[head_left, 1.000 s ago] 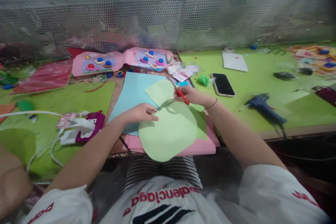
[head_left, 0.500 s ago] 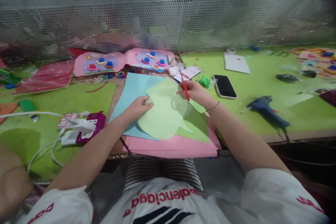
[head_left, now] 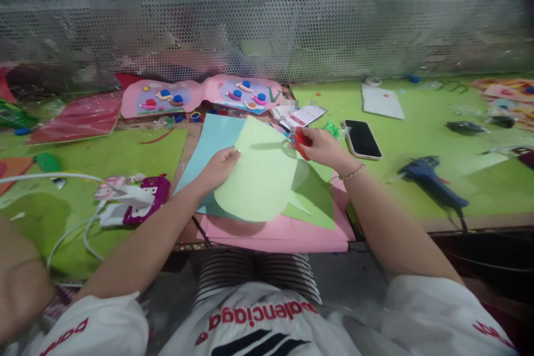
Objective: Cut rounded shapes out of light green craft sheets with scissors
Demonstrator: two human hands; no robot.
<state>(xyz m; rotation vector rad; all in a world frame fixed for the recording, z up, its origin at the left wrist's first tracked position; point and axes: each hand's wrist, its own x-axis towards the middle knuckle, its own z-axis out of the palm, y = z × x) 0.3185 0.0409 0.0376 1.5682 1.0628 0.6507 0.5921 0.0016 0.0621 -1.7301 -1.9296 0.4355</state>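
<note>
A pale green sheet of paper [head_left: 258, 178] with a rounded lower edge is pinched at its left side by my left hand [head_left: 223, 167]. My right hand [head_left: 324, 147] grips red-handled scissors [head_left: 302, 143] by the sheet's upper right edge; whether the blades touch the paper I cannot tell. Under the pale sheet lie a blue sheet [head_left: 214, 130], a darker green sheet [head_left: 319, 203] and pink sheets [head_left: 275, 236] at the table's front edge. A pointed pale green piece [head_left: 298, 207] sticks out at the lower right.
A phone [head_left: 362, 139] and a blue glue gun [head_left: 434, 178] lie to the right. On the left is a purple power strip [head_left: 154, 194] with white cables. Behind stand a decorated pink card [head_left: 200, 94] and a perforated metal screen [head_left: 258, 22]. Another person's bare limb [head_left: 20, 283] shows at left.
The pale green sheet has been turned, and my left hand now grips its edge more closely. The scissors have tilted and sit a little farther right in my right hand.
</note>
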